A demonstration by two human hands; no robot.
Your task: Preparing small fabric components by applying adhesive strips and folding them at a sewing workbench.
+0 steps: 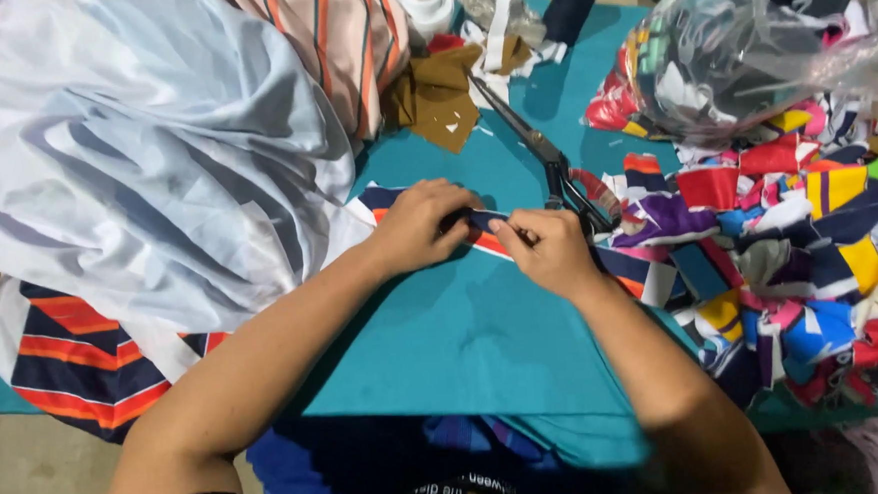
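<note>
At the middle of the teal counter (464, 346), both hands pinch a navy fabric strip (486, 220) whose long axis runs left to right, left hand (420, 225) clamped on its left end, right hand (549, 249) on its right end, scissors (544, 156) lying just beyond.

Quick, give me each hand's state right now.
Left hand: closed, pinching the striped fabric strip.
Right hand: closed, pinching the same strip, beside the scissors.
</note>
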